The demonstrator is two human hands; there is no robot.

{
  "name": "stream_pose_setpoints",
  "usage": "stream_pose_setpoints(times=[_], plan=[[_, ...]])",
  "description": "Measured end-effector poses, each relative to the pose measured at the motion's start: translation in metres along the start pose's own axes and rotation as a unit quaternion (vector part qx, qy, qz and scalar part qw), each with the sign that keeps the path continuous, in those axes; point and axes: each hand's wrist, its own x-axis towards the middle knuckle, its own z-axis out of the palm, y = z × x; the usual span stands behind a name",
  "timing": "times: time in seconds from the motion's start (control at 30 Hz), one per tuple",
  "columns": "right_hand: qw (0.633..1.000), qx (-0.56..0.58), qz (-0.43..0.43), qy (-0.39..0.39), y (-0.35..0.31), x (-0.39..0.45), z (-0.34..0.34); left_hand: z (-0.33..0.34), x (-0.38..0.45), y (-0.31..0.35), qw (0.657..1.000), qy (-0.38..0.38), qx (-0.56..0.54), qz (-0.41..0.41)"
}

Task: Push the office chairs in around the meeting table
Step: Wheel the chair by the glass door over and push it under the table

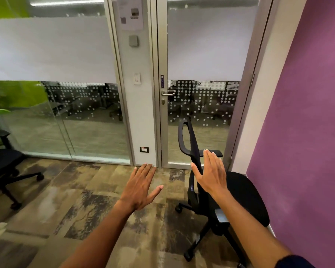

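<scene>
A black office chair (244, 196) stands at the right beside the purple wall, seen side-on with its back towards the glass door. My right hand (211, 171) is held out flat with straight fingers in front of this chair's backrest and armrest, holding nothing; whether it touches the chair I cannot tell. My left hand (141, 186) is stretched out flat over the carpet to the left of the chair, fingers straight, empty. A second black office chair (4, 163) stands at the left edge, partly cut off. The meeting table is not in view.
A glass partition (66, 113) and a glass door (201, 93) with a lever handle close off the far side. A purple wall (307, 132) runs along the right. Patterned carpet (75, 200) lies between the two chairs. A plant shows at the far left.
</scene>
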Motion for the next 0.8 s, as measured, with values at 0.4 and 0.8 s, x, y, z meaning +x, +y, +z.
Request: stream_pose_setpoints(times=[0.4,0.8], plan=[[0.996,0.002,0.086,-0.007,0.044,0.207,0.095,0.041,0.257,-0.095,0.997,-0.027,-0.008,0.065],[0.982,-0.054,0.183,-0.004,0.068,0.323,0.171,0.108,0.453,-0.144,0.972,-0.051,-0.078,0.216]])
